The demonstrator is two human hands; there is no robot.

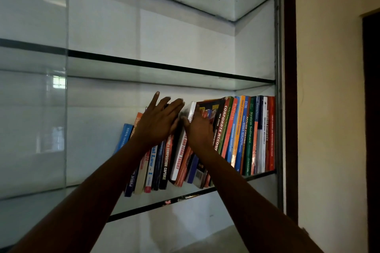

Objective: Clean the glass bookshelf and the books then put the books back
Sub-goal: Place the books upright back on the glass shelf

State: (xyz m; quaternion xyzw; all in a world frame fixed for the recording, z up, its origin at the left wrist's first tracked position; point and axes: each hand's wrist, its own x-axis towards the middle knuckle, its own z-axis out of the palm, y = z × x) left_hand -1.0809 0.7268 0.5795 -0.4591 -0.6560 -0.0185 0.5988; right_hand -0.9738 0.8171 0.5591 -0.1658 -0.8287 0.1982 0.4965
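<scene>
My left hand [158, 123] presses flat and open on leaning colourful paperback books [164, 162] near the right end of the clear glass shelf [148, 201], my right hand [198, 129] grips the top of the white-spined book [180, 154]; I'd brace left, ease it upright.

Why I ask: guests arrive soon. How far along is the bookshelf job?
Mostly shelved: a row of books stands on the glass shelf. In hand: the left hand presses the leaning books while the right hand grips a white book. Left: straightening those. Whether the glass is clean, I cannot tell.
</scene>
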